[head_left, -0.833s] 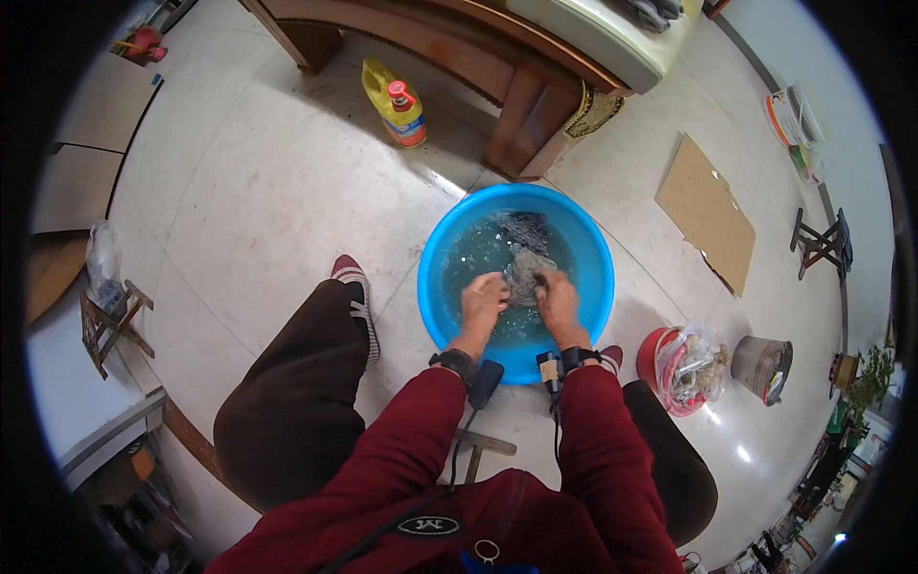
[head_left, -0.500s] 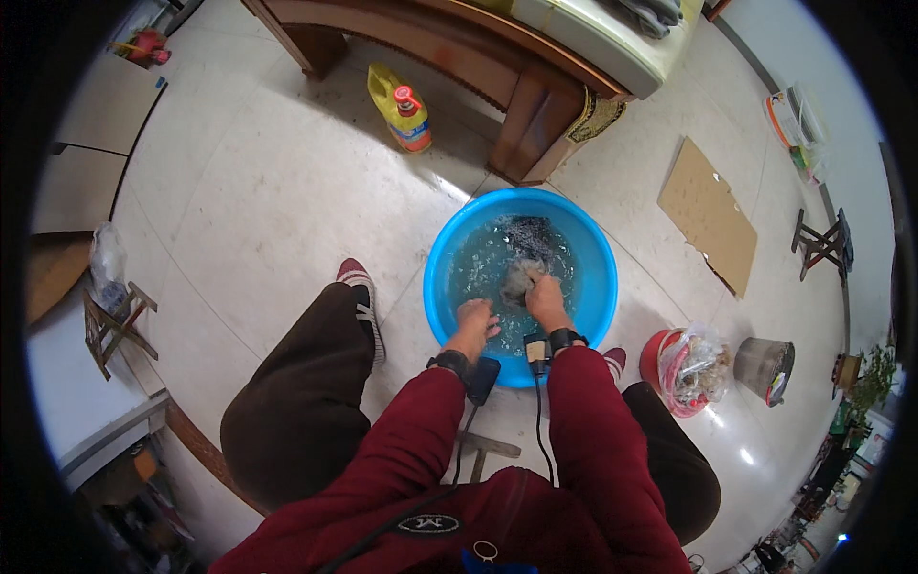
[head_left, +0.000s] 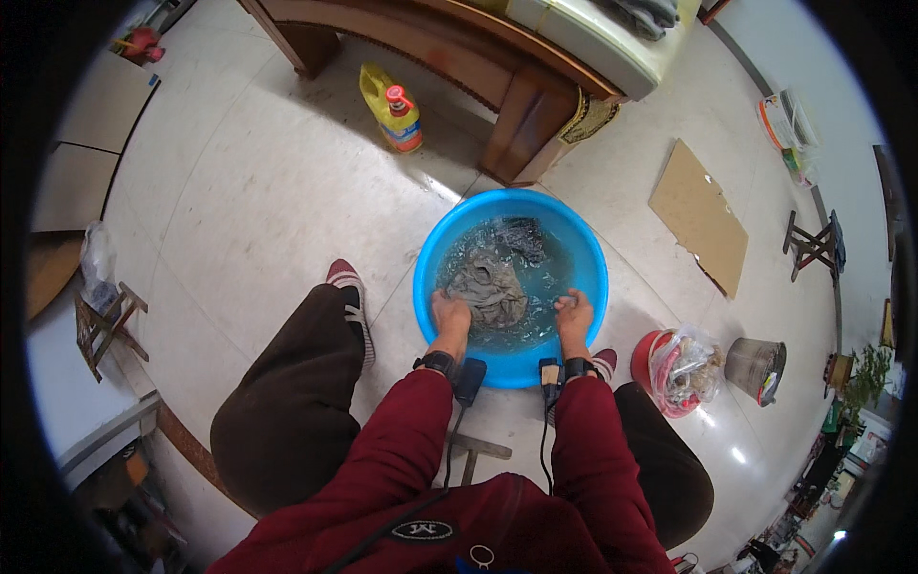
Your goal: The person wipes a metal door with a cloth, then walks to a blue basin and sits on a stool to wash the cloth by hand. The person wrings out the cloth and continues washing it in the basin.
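A blue plastic basin (head_left: 587,256) holds cloudy water with a crumpled grey cloth (head_left: 490,287) spread at its middle-left and a darker cloth (head_left: 519,237) toward the back. My left hand (head_left: 450,312) grips the left edge of the grey cloth, its fingertips partly hidden there. To the right of that cloth, my right hand (head_left: 574,311) has loosely curled fingers apart, holding nothing.
Beyond the basin stand a yellow jug (head_left: 382,96) and wooden furniture (head_left: 512,143). At right are cardboard (head_left: 698,220), a folding stool (head_left: 813,244), a red bucket with bags (head_left: 660,373) and a metal pail (head_left: 751,368). Another stool (head_left: 105,330) stands left.
The grey cloth has moved left and spread out from a bunch. My left hand has moved left onto it; my right hand has released it and moved right.
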Motion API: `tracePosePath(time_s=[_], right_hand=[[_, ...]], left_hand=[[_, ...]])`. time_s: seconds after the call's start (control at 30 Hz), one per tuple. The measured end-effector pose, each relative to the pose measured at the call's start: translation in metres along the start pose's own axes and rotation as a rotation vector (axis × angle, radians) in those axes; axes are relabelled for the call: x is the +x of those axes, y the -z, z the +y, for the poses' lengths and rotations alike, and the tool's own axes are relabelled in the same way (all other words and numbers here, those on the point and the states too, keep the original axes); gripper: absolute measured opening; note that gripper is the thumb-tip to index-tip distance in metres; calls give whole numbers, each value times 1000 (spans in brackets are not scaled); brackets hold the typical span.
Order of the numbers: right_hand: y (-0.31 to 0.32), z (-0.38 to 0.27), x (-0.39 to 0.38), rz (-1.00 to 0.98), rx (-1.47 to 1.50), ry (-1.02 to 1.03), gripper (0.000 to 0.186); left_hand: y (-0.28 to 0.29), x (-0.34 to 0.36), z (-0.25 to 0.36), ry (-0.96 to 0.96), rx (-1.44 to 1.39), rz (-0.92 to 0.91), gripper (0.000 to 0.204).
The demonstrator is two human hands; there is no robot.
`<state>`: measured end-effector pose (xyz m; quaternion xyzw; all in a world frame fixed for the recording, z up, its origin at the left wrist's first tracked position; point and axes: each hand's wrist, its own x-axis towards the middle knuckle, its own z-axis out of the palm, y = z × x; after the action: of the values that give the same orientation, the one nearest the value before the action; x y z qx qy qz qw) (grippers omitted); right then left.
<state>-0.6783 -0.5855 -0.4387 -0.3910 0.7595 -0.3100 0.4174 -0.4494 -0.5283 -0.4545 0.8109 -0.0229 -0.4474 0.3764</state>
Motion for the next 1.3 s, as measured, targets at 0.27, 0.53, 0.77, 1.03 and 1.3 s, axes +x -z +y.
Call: tracePosePath(time_s=[0.27,0.53,0.77,1.03,1.3], right_hand=[[-102,-25,-61,-299,-187,350,35],[-73,-99,-105,-438,-292,525,32],[-32,-79,-44,-175,-714,435,36],[17,-54,-26,70,-173,399,32],[-13,-10,-21,-7,-355,244,56]], left_hand=[[3,-15,33,265,-312,-393,61],[9,-18,32,236,-666,-778,36],[-13,-63,47,439,-487,-1017,40],[-3,-44,46,382,-486,-454,46],[9,-42,36,303,-110,-135,62]])
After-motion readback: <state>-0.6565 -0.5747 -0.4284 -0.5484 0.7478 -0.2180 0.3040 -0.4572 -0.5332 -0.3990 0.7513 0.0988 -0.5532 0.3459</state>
